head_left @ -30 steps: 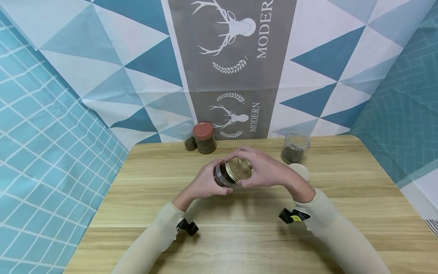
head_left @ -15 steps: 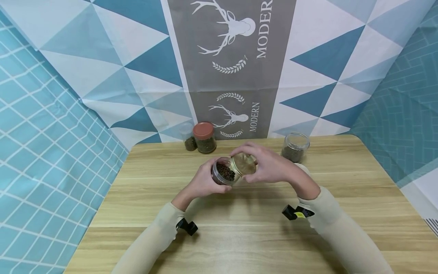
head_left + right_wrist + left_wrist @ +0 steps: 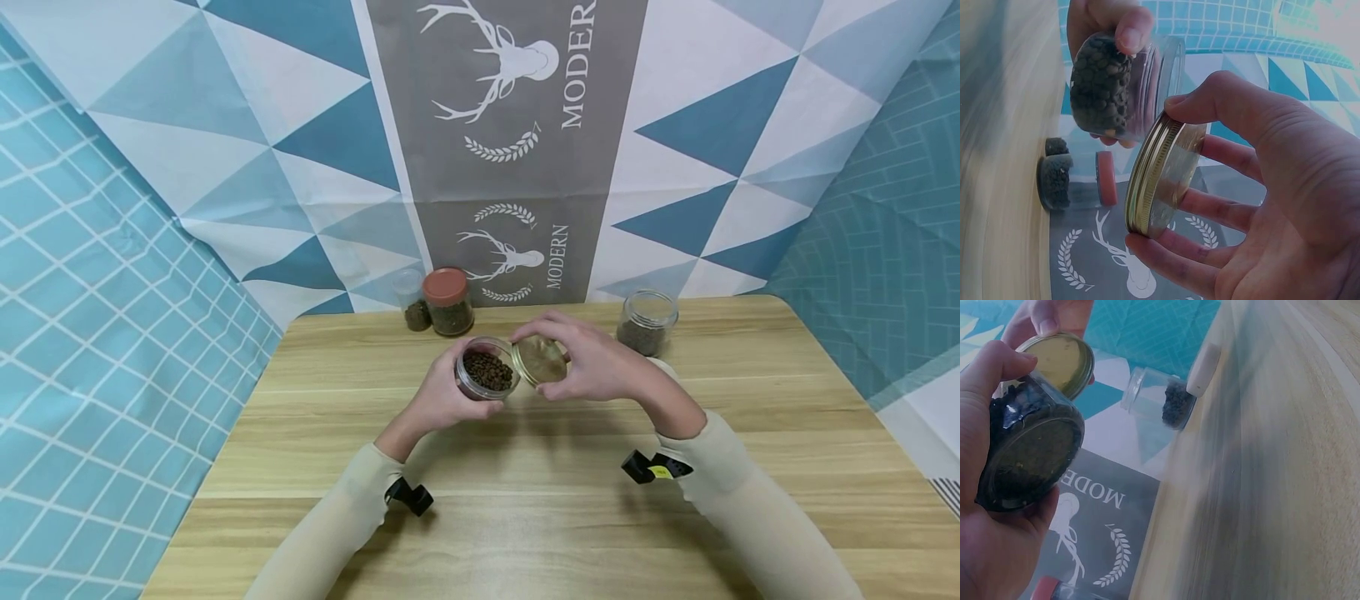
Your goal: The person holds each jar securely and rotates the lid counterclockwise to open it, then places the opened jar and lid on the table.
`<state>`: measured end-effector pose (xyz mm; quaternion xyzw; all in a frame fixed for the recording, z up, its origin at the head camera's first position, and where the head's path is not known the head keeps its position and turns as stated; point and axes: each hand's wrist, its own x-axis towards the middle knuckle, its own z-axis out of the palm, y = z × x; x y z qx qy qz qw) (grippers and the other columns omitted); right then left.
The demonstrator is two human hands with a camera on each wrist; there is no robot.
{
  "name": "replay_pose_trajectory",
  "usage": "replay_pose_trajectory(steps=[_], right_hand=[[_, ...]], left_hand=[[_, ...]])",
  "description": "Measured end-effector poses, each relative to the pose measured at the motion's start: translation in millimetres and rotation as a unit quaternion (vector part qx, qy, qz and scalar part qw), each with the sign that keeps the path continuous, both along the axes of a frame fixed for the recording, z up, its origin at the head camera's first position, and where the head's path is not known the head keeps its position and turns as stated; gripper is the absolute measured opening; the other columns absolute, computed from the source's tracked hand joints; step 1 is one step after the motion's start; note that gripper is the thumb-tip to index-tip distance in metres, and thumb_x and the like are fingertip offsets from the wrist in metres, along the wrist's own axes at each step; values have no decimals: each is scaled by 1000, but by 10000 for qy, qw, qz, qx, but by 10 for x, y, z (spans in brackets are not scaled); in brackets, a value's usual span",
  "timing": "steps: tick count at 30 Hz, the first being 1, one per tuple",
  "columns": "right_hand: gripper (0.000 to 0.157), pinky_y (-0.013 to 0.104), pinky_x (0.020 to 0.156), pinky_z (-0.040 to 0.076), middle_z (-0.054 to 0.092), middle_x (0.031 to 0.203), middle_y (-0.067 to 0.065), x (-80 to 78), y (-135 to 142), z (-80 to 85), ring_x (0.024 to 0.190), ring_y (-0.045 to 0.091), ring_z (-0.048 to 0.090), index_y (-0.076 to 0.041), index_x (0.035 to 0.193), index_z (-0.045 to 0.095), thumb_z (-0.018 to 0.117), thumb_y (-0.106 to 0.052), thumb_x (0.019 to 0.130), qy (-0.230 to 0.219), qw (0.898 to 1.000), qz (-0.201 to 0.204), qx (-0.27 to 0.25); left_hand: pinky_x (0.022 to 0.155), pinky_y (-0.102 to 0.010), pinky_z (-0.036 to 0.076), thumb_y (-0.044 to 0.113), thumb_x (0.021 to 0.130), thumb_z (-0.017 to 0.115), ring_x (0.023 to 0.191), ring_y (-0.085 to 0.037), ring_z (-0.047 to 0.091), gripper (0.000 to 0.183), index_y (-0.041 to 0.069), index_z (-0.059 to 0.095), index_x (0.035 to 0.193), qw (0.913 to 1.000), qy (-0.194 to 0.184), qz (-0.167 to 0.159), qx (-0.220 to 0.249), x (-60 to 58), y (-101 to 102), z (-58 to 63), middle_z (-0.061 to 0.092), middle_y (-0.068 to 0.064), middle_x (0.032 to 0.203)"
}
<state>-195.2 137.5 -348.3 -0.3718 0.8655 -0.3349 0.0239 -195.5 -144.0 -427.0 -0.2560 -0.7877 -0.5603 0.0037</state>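
Note:
My left hand [image 3: 442, 393] grips a clear jar [image 3: 1100, 87] of small dark brown beans, held above the table. In the head view the jar's open mouth tilts toward me and the beans show inside. My right hand [image 3: 600, 365] holds a gold metal lid [image 3: 1157, 178] by its rim, thumb on one edge and fingers on the other. That lid is off the jar, close beside the right side of its mouth. From the left wrist view, the jar's base [image 3: 1038, 462] faces the camera, with the lid just beyond it.
At the table's back left stand a red-lidded jar [image 3: 448, 310] and a smaller clear container [image 3: 414, 307], both with dark contents. An uncapped glass jar [image 3: 647, 325] is at the back right. Near it lies a white lid [image 3: 1204, 369], mostly behind my right forearm in the head view.
The gold lid has come away from the jar's mouth, moving right with my right hand. The jar has shifted slightly left and turned, so more beans are visible.

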Motion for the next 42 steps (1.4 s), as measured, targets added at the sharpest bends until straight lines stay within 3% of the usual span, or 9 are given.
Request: replay_pose_trajectory(steps=[10,17,24,36,42], right_hand=[[70,48,91,65,62,157,11,8,88,13,119,30,69,-22,152,67,88,-14,86,-286,9991,-289,80],[69,42,90,62,63,156,12,-5,165,-20,122,31,68,-22,149,68,88,-13,84,-229,9987,-439,89],[69,39,85,60,62,157,15,-1,238,-39,113,29,69,-20,150,68,88,-11,84,-147,9985,-510,155],[68,42,86,59,64,154,16,-37,359,-83,119,31,67,-17,149,68,87,-9,84,-75,9983,-559,166],[66,42,87,58,65,152,16,-47,406,-96,120,33,68,-17,148,69,88,-10,86,-63,9981,-569,230]], left_hand=[[119,-20,50,4,70,97,130,-22,69,85,-4,61,146,9996,218,77,130,2,-57,25,72,-26,142],[118,-20,51,5,69,97,128,-16,69,88,-4,60,148,9993,260,191,191,-1,-113,28,73,-27,142],[117,-21,51,7,69,97,128,-18,70,89,-3,59,149,9993,248,241,115,-7,-135,34,73,-26,142],[118,-24,52,7,69,98,130,-29,69,89,-4,59,149,9989,264,388,22,-13,-221,77,73,-26,141],[116,-21,52,6,69,98,129,-28,69,89,-3,59,149,9987,244,445,67,-27,-265,65,73,-26,140]])
